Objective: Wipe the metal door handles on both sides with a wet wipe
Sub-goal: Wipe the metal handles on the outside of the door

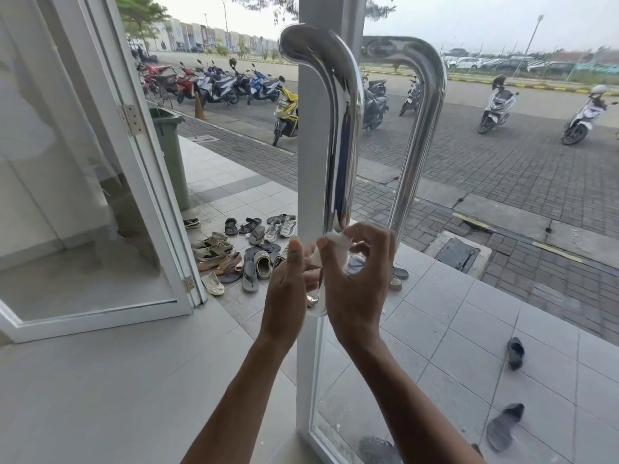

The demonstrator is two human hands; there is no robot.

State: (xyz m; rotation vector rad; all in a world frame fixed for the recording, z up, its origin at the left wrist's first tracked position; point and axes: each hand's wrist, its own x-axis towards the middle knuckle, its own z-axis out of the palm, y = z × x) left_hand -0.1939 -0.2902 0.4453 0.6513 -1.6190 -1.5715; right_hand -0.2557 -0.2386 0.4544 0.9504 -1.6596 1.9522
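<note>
Currently the work stands at the lower end of the near door handle (338, 128), the polished metal bar mounted on the white door frame (310, 363). Both hands meet there, just below the point where the straight run of the bar disappears behind them. The right hand (355, 276) pinches the wet wipe (338, 241) between thumb and curled fingers; the wipe sits at the top of that hand, touching or nearly touching the bar's lower section (contact cannot be confirmed). The left hand (289, 279) is raised beside the frame with its thumb upright and its fingers behind the frame edge; whether they grasp a corner of the wipe or the handle cannot be told.

As a judgement, the task is partway through at most. The upper curve and long run of the near handle look bright and streak-free, but this does not prove they are wiped. The far door handle (422, 128), seen through the glass to the right of the near one, has no hand on it and probably remains to be done.
</note>
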